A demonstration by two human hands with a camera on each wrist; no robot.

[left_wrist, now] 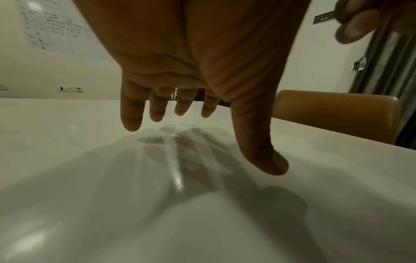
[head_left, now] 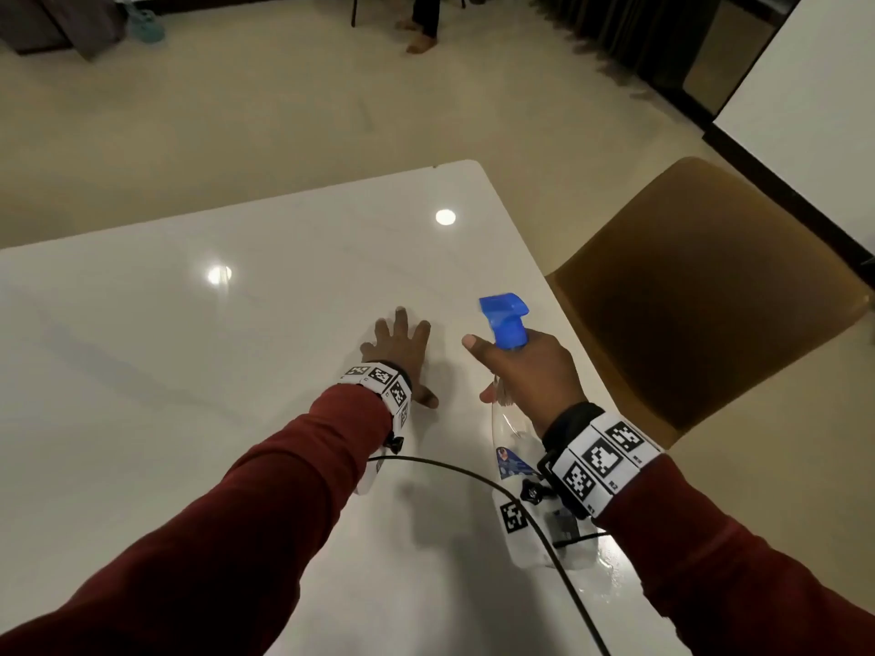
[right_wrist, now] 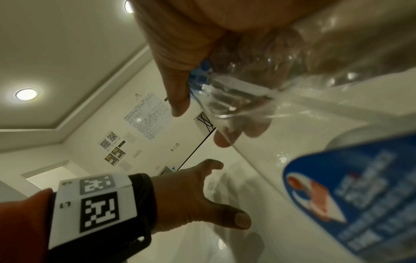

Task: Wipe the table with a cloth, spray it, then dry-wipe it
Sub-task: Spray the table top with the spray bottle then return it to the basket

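Note:
My right hand grips the neck of a clear spray bottle with a blue trigger head. The bottle is tilted, its nozzle pointing away over the white glossy table. In the right wrist view the right hand's fingers wrap the clear bottle above its blue label. My left hand is spread palm down low over the table, just left of the bottle, and holds nothing. The left wrist view shows the left hand with spread fingers and its shadow beneath. No cloth is in view.
A tan chair stands against the table's right edge. A black cable runs across the table between my wrists. A wet patch glistens near the bottle's base. A person's feet show far across the floor.

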